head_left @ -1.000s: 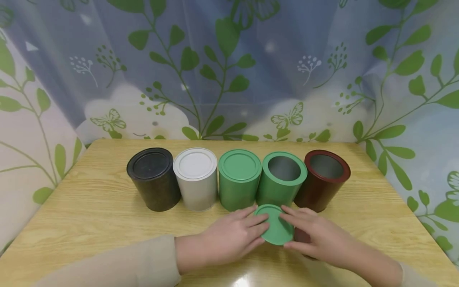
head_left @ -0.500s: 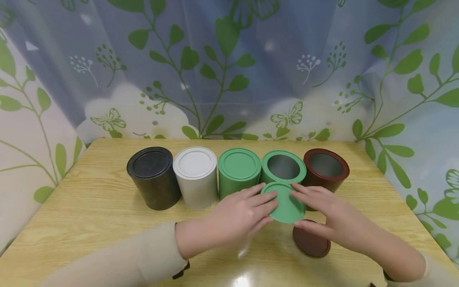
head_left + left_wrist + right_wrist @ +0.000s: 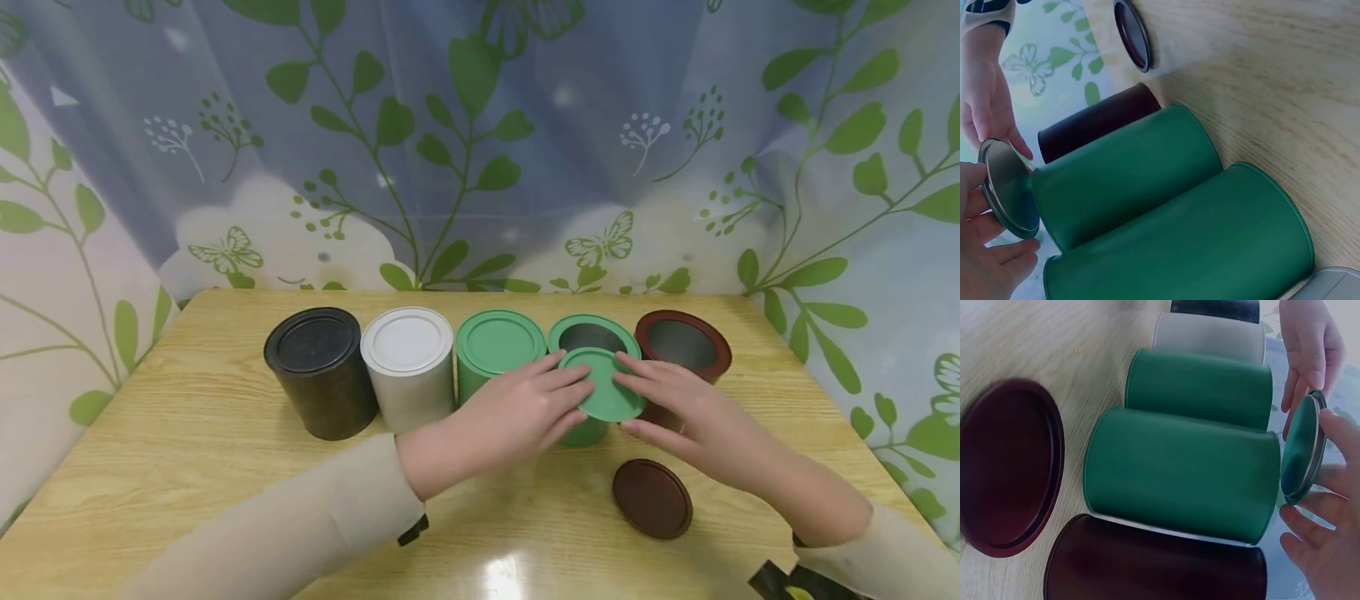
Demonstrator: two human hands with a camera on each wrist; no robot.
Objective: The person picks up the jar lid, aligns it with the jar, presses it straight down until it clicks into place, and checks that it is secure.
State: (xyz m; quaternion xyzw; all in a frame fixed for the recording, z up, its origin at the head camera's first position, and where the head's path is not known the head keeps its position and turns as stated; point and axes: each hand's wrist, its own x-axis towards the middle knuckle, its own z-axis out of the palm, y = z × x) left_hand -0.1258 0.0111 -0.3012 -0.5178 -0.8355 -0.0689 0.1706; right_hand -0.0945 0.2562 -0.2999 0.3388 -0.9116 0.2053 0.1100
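Observation:
A round green lid [image 3: 609, 390] is held between my two hands, tilted at the near rim of an open green can [image 3: 585, 429]. My left hand [image 3: 525, 408] grips its left edge, fingers over the top. From the right, my right hand [image 3: 693, 408] holds the opposite edge with thumb and fingers. In the right wrist view, the lid's hollow underside [image 3: 1300, 447] faces the can's mouth, close to its rim. Part of the dark opening still shows behind the lid in the head view.
Left of the open can stand a lidded green can [image 3: 501, 343], a white can [image 3: 408, 392] and a black can [image 3: 322, 392]. A dark red can [image 3: 684, 343], open, is at its right. The dark red lid [image 3: 652, 498] lies on the wooden table [image 3: 187, 467] in front.
Both hands have carried the green lid away from the front of the table, up to the open green can's rim. The dark red lid, partly covered before, now shows whole.

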